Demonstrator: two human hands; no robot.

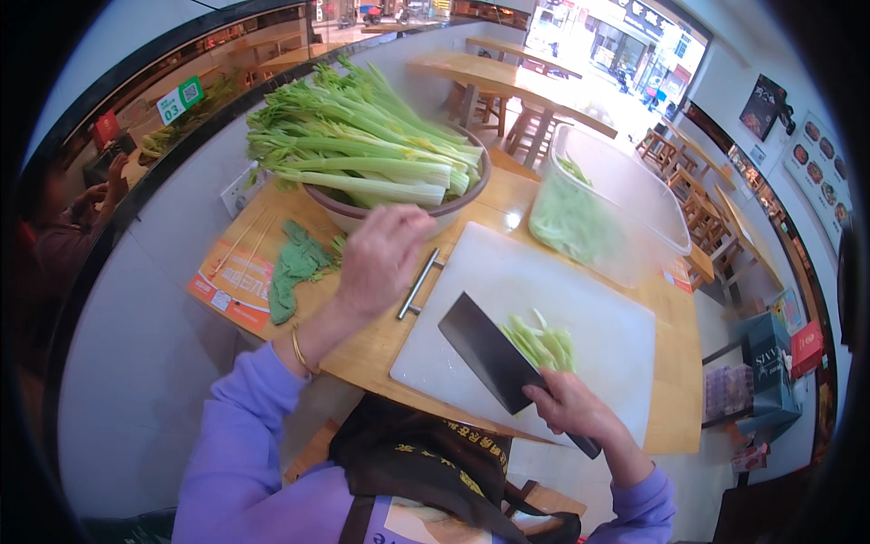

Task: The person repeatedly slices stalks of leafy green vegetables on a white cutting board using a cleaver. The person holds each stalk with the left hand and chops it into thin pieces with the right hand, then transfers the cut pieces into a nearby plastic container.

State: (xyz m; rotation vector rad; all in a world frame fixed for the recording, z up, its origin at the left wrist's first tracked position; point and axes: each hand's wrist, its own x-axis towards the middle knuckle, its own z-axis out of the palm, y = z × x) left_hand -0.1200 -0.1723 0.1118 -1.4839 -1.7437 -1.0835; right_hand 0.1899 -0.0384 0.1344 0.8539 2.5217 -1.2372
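Observation:
My right hand (567, 404) grips the handle of a dark-bladed cleaver (486, 347), its blade slanting up and left over the white cutting board (448, 272). Beside the blade lies a small heap of sliced celery (544, 343), partly covered by it. My left hand (384, 255) is raised in front of a wide brown-rimmed bowl (484, 173), fingers bent and blurred. I see nothing in it, though its fingertips are not clear. Whole celery stalks (367, 149) fill the bowl, their leafy ends hanging over its left side.
A clear plastic tub (612, 204) holding cut celery stands behind the board. A metal handle (418, 285) lies along the board's left edge. Left of it are a green cloth (296, 265), an orange printed sheet (238, 285) and thin wooden sticks (255, 234). A mirrored wall borders the wooden table (669, 408).

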